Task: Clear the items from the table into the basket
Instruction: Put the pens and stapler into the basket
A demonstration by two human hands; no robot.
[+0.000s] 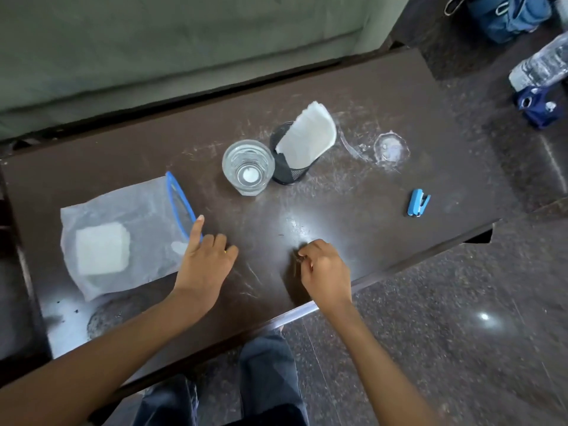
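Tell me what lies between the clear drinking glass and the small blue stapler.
Only bare dark tabletop between clear drinking glass and small blue stapler, per the head view.

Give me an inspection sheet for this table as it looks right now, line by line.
Surface: dark brown table, scratched and smeared with white marks.
Job's things: zip bag with blue seal, open, holding a white square pad; clear glass upright; black mesh cup holding white paper; blue stapler near the right edge. No basket seen.
Clutter: ring-shaped residue right of the cup.
Grippers: left hand at the bag's mouth, forefinger on the seal; right hand pinching something small and dark, too small to identify.
Cables: nothing seen.
Surroundings: grey-green sofa behind; plastic bottle and blue bag on the floor at right.
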